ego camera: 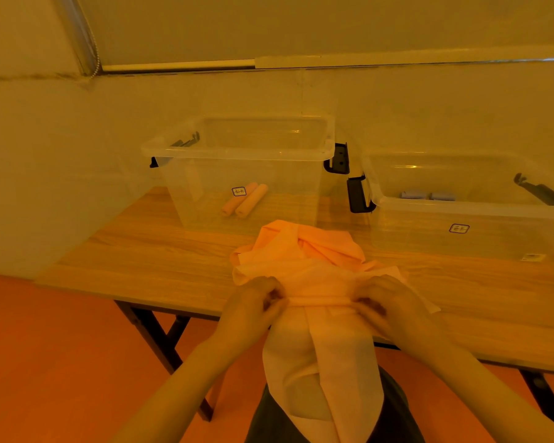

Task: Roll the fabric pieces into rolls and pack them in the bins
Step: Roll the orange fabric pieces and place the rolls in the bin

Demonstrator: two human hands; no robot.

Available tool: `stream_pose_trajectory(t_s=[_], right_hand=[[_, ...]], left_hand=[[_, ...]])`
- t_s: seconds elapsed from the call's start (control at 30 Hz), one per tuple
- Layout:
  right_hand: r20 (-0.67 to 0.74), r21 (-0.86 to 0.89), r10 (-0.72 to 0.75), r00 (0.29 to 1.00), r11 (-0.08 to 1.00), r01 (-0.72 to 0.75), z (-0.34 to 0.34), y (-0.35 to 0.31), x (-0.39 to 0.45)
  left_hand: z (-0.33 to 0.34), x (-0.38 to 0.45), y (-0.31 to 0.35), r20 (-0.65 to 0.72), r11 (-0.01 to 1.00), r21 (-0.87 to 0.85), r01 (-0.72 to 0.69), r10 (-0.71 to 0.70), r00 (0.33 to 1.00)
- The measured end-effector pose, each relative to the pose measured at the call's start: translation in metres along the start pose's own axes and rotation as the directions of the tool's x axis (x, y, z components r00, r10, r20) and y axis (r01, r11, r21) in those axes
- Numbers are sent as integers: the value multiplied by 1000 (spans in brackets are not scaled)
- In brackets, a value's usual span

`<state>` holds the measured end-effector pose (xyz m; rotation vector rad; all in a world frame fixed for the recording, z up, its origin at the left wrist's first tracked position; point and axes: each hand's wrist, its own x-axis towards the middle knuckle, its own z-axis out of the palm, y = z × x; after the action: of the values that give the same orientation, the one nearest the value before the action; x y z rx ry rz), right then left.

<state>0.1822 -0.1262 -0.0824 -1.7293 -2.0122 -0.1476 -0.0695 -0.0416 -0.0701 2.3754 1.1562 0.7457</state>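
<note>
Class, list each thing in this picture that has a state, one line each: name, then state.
Left hand: pinching the fabric.
Right hand: pinching the fabric.
Fabric: crumpled, unrolled, hanging off the table edge.
Left bin: open, holds two orange rolls.
Right bin: open, holds two grey rolls.

the bin labels (239,191) are too small to read (both), and the fabric (320,362) runs off the bottom edge.

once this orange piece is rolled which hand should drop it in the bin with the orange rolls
Left, probably: the bin with orange rolls stands left of centre, nearer the left hand; the right hand faces the other bin.
</note>
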Motion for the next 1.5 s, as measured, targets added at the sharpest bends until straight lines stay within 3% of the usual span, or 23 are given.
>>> stream_pose_trajectory(t_s=[0.23,0.33,0.47,0.63,0.87,1.2,1.5], right_hand=[[-28,17,21,999,1000,-20,3,2,-3],[-66,115,45,997,993,-37,-4,-5,-5],[3,256,195,981,948,-190,-11,-11,-6],[42,139,152,988,978,-156,-4,-6,-4],[123,136,178,976,971,-194,-1,-3,-3],[-18,189,217,976,959,-210,-1,-4,-3],[-103,346,237,966,919,-188,-11,-8,6]], left_hand=[[1,0,-4,8,1000,4,6,-6,1000],[0,-2,-4,9,1000,-16,-4,4,1000],[0,-3,-3,24,1000,-9,8,-8,1000],[0,-3,0,12,1000,-19,13,-13,1000],[0,-5,-5,42,999,-53,-9,12,999],[1,-2,-8,66,999,-33,-13,15,998],[-16,2,9,-37,993,-115,0,-5,999]])
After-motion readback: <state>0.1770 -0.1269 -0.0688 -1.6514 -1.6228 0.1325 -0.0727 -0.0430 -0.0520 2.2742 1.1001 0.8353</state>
